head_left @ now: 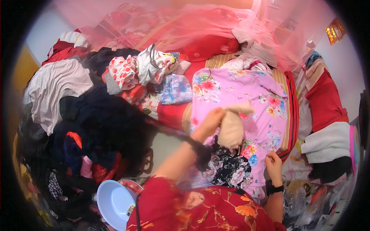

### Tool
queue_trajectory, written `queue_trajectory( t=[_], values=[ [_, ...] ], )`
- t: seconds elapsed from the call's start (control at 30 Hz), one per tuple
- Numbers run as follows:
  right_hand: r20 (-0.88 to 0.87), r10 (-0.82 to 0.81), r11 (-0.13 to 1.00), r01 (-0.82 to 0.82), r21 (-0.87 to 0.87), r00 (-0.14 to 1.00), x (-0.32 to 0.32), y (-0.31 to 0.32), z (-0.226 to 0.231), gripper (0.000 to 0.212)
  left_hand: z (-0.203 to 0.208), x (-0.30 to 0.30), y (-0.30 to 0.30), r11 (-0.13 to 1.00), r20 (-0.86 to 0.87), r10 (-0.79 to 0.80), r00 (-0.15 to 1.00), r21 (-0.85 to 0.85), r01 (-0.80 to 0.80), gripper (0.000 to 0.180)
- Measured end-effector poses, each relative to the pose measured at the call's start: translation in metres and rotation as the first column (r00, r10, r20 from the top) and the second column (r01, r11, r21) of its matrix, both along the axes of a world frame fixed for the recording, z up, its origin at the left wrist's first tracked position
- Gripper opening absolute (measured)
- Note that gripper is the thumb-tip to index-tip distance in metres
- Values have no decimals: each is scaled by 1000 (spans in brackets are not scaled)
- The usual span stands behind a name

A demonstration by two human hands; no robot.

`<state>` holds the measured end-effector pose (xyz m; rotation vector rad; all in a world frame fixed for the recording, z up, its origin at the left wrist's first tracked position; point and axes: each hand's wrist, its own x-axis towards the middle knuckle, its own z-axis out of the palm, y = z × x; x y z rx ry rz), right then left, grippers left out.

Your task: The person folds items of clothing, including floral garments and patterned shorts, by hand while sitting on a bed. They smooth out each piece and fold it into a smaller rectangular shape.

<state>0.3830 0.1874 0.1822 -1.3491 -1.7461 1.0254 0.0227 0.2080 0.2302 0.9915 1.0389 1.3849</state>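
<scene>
My left hand (213, 118) is closed on a beige cloth (231, 129), held above a pink flowered cloth (239, 82) that lies spread on the bed. The beige cloth hangs bunched from my fingers, its upper part slightly blurred. Lower right, my right hand (273, 163) has its fingers curled together beside the pink cloth's near right edge; whether they pinch anything is hidden. Between my arms, close to my body, lies a crumpled black cloth with pale flowers (229, 168).
Dark clothes (100, 115) are heaped at left, with a pale shirt (58, 88) on top. Crumpled garments (123, 71) lie beyond. A light blue basin (115, 204) stands at lower left. Folded red cloth (325, 102) sits at right. Pink netting (185, 19) hangs across the back.
</scene>
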Motion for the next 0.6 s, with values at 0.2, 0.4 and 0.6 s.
queue_trajectory(
  t=[0.2,0.4,0.6],
  values=[
    [69,-56,998,59,-33,996,-1,-6,0,13,121,-173,16,908,380,61,923,363,-209,39],
    [93,8,1000,-8,-5,996,-13,-2,1,12,145,-395,-22,580,227,701,676,370,-726,23],
    [179,29,999,-36,36,983,-23,-5,0,14,36,-344,-41,571,101,812,575,69,-818,7]
  ],
)
